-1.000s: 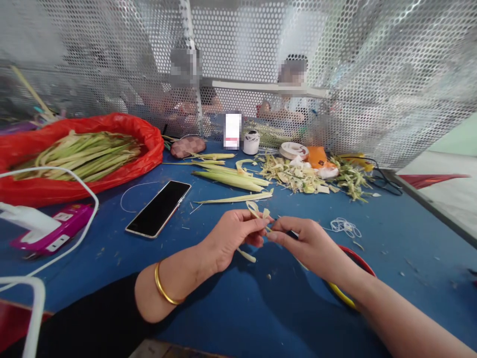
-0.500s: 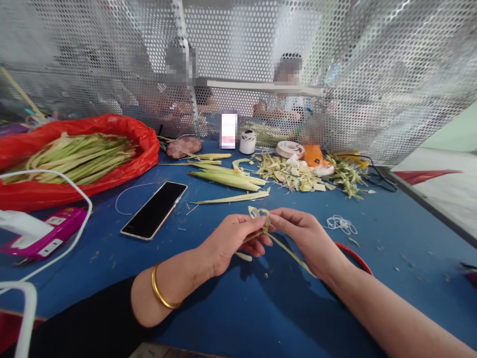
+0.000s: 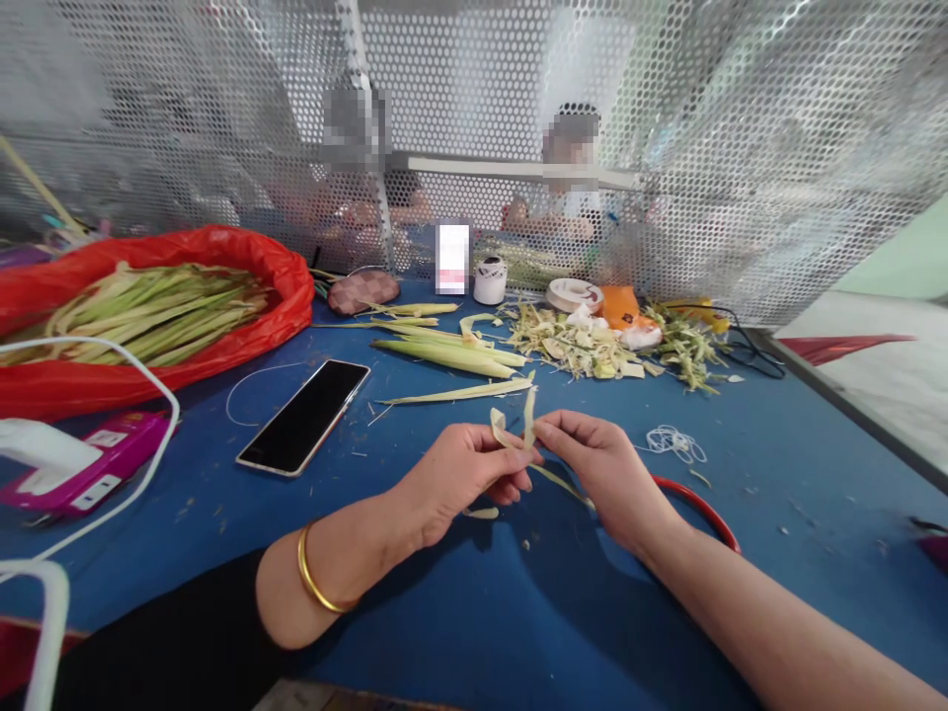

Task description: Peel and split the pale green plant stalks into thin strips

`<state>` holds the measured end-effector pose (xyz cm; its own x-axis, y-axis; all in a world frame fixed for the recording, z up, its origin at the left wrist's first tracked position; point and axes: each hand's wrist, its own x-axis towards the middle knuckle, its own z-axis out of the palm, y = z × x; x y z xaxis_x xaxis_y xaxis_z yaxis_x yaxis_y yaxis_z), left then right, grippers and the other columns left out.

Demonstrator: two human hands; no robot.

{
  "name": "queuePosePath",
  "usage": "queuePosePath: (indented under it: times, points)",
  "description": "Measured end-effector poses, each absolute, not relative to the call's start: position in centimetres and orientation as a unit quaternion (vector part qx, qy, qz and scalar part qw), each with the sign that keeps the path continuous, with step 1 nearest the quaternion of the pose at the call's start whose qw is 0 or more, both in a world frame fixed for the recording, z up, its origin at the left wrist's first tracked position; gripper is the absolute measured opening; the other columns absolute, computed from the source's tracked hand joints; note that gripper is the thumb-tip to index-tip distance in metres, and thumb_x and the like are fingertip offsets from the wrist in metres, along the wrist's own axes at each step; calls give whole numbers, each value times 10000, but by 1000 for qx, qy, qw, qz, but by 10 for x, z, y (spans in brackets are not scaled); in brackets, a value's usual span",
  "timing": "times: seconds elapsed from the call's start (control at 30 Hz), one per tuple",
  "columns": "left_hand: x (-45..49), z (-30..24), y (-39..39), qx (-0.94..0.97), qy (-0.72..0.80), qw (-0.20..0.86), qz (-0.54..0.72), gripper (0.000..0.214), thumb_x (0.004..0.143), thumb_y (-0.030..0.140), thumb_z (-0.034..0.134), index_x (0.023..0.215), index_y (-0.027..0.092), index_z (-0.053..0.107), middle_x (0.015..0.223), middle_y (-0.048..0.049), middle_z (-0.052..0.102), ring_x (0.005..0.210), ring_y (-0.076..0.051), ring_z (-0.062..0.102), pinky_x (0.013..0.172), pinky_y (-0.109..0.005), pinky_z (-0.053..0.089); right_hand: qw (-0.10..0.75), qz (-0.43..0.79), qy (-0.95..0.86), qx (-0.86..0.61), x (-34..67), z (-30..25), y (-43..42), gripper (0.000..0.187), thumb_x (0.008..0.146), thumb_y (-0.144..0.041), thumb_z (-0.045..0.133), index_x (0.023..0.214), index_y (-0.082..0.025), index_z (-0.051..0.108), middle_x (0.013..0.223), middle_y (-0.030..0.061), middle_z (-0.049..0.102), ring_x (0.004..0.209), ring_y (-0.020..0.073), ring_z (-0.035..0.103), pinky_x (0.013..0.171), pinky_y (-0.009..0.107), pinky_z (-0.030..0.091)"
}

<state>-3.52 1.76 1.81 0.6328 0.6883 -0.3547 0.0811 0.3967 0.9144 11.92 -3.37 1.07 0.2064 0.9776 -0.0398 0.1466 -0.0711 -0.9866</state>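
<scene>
Both my hands meet above the blue table point(image 3: 459, 612), pinching thin pale-green leaf strips point(image 3: 527, 420). My left hand point(image 3: 463, 476), with a gold bangle on the wrist, is closed on the strips from the left. My right hand point(image 3: 603, 466) pinches the same strips from the right; two ends stick up between the fingertips and one strip trails down under the right palm. A small cut piece point(image 3: 481, 513) lies on the table below my left hand. A red ring-shaped rim point(image 3: 703, 506) shows behind my right wrist.
A red bag of green stalks point(image 3: 155, 306) sits at left, a black phone point(image 3: 303, 415) near the centre, peeled stalks point(image 3: 444, 355) and a heap of scraps point(image 3: 592, 346) behind. A pink device with white cable point(image 3: 96, 459) lies far left. People sit beyond the perforated screen point(image 3: 667, 148).
The loop of strip seen half a second ago has come apart into two upright ends. My hands have stayed close together, shifting slightly; the view has drifted a little.
</scene>
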Motion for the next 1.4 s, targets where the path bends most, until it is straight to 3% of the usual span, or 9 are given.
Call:
queuePosePath:
  times: [0.17,0.27,0.43,0.63,0.8,1.0,1.1,1.2,1.4]
  points:
    - [-37,18,23,457,359,767,272,351,822,457,612,781,117,689,670,-28,641,552,-101,576,565,-227,482,363,357,-601,-615,131,20,-34,309,876,-471,511,801,-202,645,814,30,682,775,188,591,711,286,426]
    - [-36,18,24,449,367,766,278,288,779,402,682,821,118,702,653,-13,637,544,-87,566,557,-208,473,313,329,-643,-617,135,22,-36,276,875,-409,522,730,-201,630,731,13,671,703,172,572,664,280,416]
    - [-35,17,22,462,404,738,282,185,696,266,773,775,112,707,614,-10,656,513,-74,558,553,-194,463,295,254,-671,-631,135,22,-38,247,873,-315,518,674,-205,614,632,-9,632,624,156,551,615,270,405]
    - [-37,19,23,403,347,784,319,253,776,346,698,894,126,741,787,-72,731,786,-150,667,800,-263,507,403,15,-680,-612,124,19,-45,157,900,-299,542,916,-214,674,917,56,701,878,224,621,770,334,418]
    - [-35,19,20,397,317,797,325,179,705,182,735,881,155,757,908,-51,733,877,-137,646,890,-243,466,470,175,-602,-621,109,19,-50,147,879,-341,593,882,-212,665,781,25,701,709,176,625,674,290,455]
    - [-34,17,19,416,314,780,347,156,723,182,723,871,177,772,888,-45,734,888,-135,632,875,-229,461,507,273,-507,-642,105,17,-49,249,805,-393,656,674,-188,603,630,-5,608,613,147,544,590,270,416]
    - [-34,16,18,414,308,784,346,133,741,187,706,850,169,780,960,-59,729,878,-139,629,822,-222,474,495,391,-484,-607,99,12,-50,258,792,-394,656,647,-180,657,671,13,651,695,170,580,653,285,437]
    - [-33,15,15,416,306,788,334,107,746,188,696,795,149,782,1052,-75,710,908,-148,623,828,-222,467,515,491,-431,-555,91,8,-51,195,757,-369,697,825,-193,746,818,26,716,841,204,620,786,319,459]
    - [-32,12,13,428,318,781,326,94,734,201,700,758,156,778,1102,-81,693,970,-173,612,890,-244,439,538,524,-392,-531,87,6,-51,204,739,-370,726,838,-199,777,810,25,719,829,193,611,834,333,461]
